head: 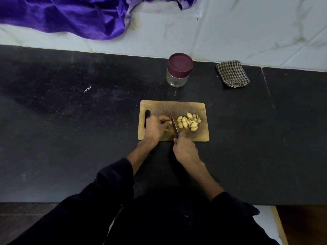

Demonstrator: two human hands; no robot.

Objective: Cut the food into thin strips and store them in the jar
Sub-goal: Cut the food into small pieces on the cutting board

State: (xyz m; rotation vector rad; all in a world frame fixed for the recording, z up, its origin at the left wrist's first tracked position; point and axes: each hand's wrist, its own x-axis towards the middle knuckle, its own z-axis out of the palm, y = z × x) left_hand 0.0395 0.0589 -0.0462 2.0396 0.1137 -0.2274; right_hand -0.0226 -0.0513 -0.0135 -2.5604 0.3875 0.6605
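A wooden cutting board (pixel 201 135) lies on the dark counter. A heap of pale yellow food pieces (pixel 189 122) sits on its right half. My right hand (pixel 185 150) grips the handle of a knife (pixel 174 123), whose blade points away from me across the board's middle. My left hand (pixel 156 127) rests on the board's left half with fingers curled, fingertips right beside the blade; whatever it holds down is hidden beneath them. A glass jar (pixel 177 79) with a maroon lid (pixel 180 64) on it stands behind the board.
A folded checkered cloth (pixel 232 73) lies at the back right of the black counter (pixel 70 121). Purple fabric (pixel 70 15) is draped over the white surface behind. The counter's front edge runs just below my forearms.
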